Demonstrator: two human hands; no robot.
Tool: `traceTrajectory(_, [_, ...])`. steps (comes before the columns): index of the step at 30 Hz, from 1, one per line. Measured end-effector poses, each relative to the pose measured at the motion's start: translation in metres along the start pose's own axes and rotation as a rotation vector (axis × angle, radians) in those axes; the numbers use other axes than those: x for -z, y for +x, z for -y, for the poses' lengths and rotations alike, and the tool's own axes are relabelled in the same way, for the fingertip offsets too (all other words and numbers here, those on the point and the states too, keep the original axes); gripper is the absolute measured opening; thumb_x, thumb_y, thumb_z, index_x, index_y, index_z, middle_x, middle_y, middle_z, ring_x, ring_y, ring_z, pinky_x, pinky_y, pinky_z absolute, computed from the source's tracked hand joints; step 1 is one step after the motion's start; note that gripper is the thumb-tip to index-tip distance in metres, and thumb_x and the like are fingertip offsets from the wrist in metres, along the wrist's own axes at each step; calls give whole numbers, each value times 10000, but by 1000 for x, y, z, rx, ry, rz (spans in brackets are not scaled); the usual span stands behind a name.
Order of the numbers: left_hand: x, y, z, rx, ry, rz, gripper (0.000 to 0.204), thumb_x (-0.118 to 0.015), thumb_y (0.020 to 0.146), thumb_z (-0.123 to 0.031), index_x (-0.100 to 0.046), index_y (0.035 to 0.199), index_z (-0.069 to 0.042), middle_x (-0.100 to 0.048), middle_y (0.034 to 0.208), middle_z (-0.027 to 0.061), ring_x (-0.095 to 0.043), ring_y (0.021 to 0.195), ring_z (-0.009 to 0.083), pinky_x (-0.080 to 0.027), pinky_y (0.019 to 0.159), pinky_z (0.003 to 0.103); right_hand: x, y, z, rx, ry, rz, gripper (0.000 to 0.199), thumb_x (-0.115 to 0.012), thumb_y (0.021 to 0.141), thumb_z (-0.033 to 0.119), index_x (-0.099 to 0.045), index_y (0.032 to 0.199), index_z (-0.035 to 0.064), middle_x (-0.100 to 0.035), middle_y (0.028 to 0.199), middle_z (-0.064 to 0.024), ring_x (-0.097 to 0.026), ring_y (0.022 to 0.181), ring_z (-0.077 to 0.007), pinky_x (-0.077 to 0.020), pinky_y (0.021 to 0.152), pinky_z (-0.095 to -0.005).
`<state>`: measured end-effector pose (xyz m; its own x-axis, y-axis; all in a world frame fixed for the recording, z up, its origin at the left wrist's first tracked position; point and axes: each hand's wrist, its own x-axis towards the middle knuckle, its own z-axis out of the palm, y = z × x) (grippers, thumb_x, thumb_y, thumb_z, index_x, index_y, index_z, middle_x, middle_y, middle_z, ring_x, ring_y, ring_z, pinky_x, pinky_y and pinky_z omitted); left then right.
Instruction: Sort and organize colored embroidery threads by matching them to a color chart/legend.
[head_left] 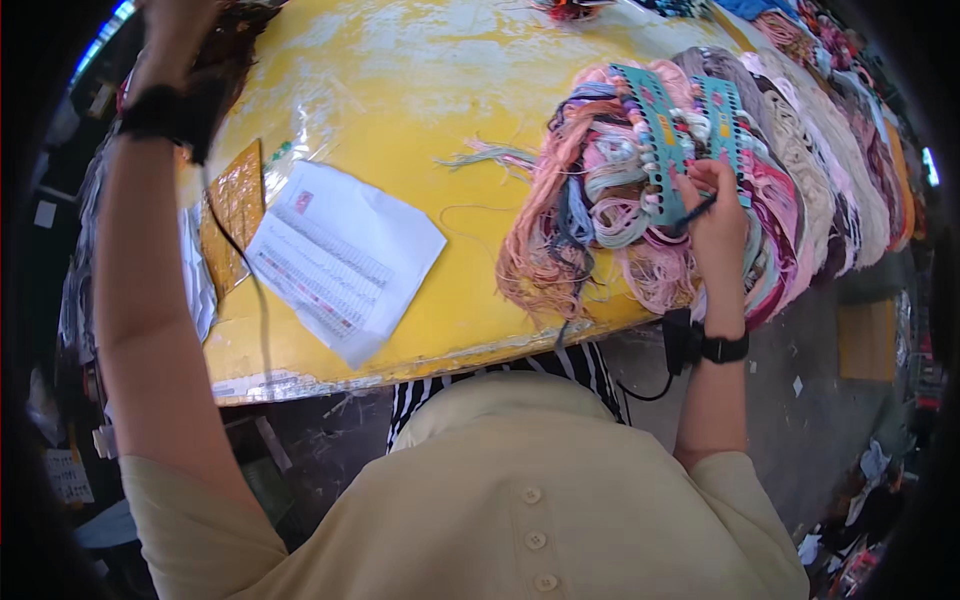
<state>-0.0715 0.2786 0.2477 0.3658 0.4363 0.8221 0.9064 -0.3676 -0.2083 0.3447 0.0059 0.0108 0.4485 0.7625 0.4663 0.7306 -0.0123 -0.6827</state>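
My right hand [718,215] is over a heap of embroidery thread skeins at the right of the table. Its fingers are bent together on a dark blue thread [697,212], beside a teal punched thread card [655,150]. A second teal card [722,110] lies just right of the first; skeins are looped along both cards' edges. Pink and peach skeins [540,220] spread to the left. My left arm reaches far forward, and my left hand [178,35] is at the top left edge, next to dark brown threads [238,40]. Its fingers are out of the picture.
A printed sheet [345,255] lies on the yellow table [450,290], near an amber plastic-wrapped packet [232,215]. More grey and cream skeins [800,150] hang over the right edge. A black cable [240,250] runs from my left wrist; another hangs by my right.
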Motion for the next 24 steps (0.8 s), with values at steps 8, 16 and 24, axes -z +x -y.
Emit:
traceTrajectory(8, [-29,-150,-142,19,-366,526,225,-644,825,-120,-644,1046,-79,-587,1164,117,-640,880,270,-517,758,341,-11,29,-45,-126,-90,47,570,-765,756,287,-481,1143,-20,-606,1033,-164,-607,895,-211,-494,784,-312])
traceTrajectory(16, [43,-217,-259,511,-1535,704,138,-664,852,-117,-659,968,-43,-632,901,8,-589,748,58,-495,620,206,10,18,0,-96,371,232,412,-749,794,254,-595,1059,-22,-643,896,-36,-568,758,-88,-452,678,-225])
traceTrajectory(24, [94,-221,-271,865,-2234,686,235,-576,930,-251,-606,1068,-64,-615,866,-23,-527,665,12,-457,554,161,39,-44,111,-433,893,196,394,-658,862,134,-551,1228,34,-570,1149,-57,-550,1052,-127,-441,866,-239])
